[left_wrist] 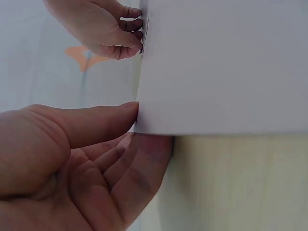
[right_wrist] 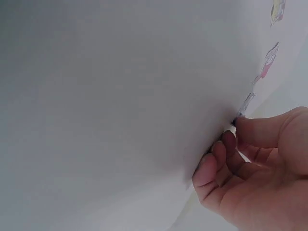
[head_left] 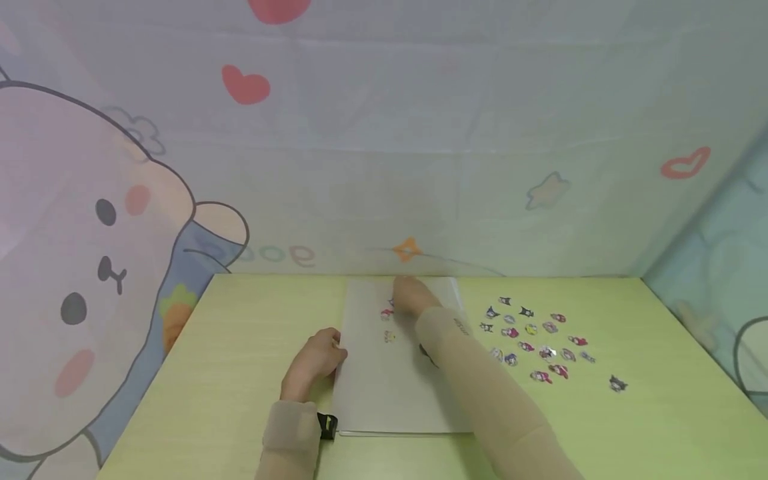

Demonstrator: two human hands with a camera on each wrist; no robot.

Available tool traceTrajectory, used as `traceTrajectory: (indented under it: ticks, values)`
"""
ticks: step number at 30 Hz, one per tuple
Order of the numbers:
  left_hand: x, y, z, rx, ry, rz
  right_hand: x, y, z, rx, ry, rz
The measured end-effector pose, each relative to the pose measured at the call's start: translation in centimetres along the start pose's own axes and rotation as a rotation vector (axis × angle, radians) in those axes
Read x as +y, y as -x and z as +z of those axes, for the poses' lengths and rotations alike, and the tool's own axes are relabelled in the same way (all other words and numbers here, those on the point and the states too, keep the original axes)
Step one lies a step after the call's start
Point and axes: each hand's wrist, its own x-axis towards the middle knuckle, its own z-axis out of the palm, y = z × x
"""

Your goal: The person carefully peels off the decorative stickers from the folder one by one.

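A large sheet of white paper [head_left: 384, 393] lies on the table, with a few small cut-out cartoon stickers on its upper part. My left hand [head_left: 318, 353] is at its left edge; in the left wrist view the thumb [left_wrist: 108, 120] and curled fingers grip the paper's edge between them. Near the far edge, my right hand [head_left: 411, 293] has its fingertips down on the paper, thumb and forefinger pinching a small dark sticker [right_wrist: 234, 122] mostly hidden by them. Beside it are a pink sticker [head_left: 387, 313] and a yellowish sticker [head_left: 389, 337].
Several loose cartoon stickers [head_left: 510, 332] are spread on the light yellow table [head_left: 240, 373] right of the paper. One dark sticker [head_left: 617, 384] lies apart, farther right. A printed cloth backdrop [head_left: 384, 133] hangs behind the table's far edge.
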Motion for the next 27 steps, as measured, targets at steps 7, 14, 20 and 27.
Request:
traceTrajectory:
  ticks: [7,14,20,27]
  values:
    - [-0.3,0.3,-0.4,0.002,-0.008,-0.004,-1.8,0.7,-1.2,0.011,0.016,-0.015]
    - [-0.4,0.6,-0.8,-0.003,0.006,0.014,-3.7,2.4,-3.2,-0.012,-0.007,-0.023]
    - [-0.4,0.8,-0.9,-0.006,0.018,0.022,-4.1,4.4,-4.1,0.066,-0.069,-0.183]
    - [-0.4,0.8,-1.2,-0.001,0.014,0.005,-2.7,8.6,-5.0,0.172,-0.224,-0.303]
